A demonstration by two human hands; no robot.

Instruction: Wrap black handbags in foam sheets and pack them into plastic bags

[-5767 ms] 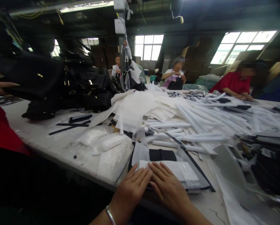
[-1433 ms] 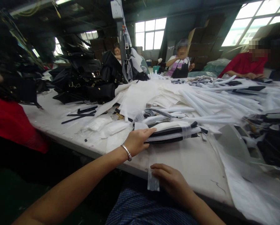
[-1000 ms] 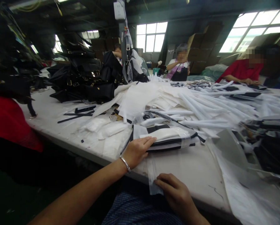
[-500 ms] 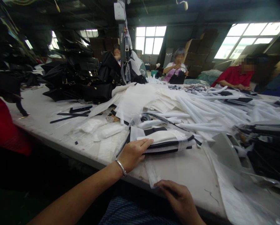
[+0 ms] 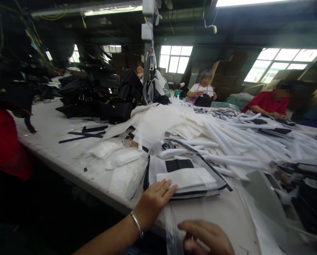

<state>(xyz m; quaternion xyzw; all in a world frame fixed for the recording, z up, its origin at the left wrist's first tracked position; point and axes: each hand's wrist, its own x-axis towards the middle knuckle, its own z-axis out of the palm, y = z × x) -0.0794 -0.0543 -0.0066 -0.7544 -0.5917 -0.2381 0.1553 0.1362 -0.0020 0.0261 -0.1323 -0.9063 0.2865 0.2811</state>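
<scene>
My left hand [image 5: 155, 202], a silver bracelet on its wrist, rests with fingers stretched out on the near left end of a folded white sheet [image 5: 186, 179]. That sheet lies on a flat, black-edged piece [image 5: 218, 173] with a black patch [image 5: 179, 164] at its far side. A clear plastic strip [image 5: 172, 221] runs from under the near edge down past the table edge. My right hand [image 5: 207, 235] is low in the view, fingers curled at the strip's right edge, closed on it as far as the blur shows.
White sheets [image 5: 158, 122] and white tubes [image 5: 227, 141] are heaped behind. Black bags [image 5: 108, 95] are piled at back left, near black strips [image 5: 86, 134]. Grey and black pieces [image 5: 264, 191] lie right. Co-workers sit across the table, one in a red shirt [image 5: 264, 102].
The black-edged piece now lies flatter, showing more of its top and the black patch. My right hand has moved slightly lower and right, and more of the plastic strip shows. The view has tilted up.
</scene>
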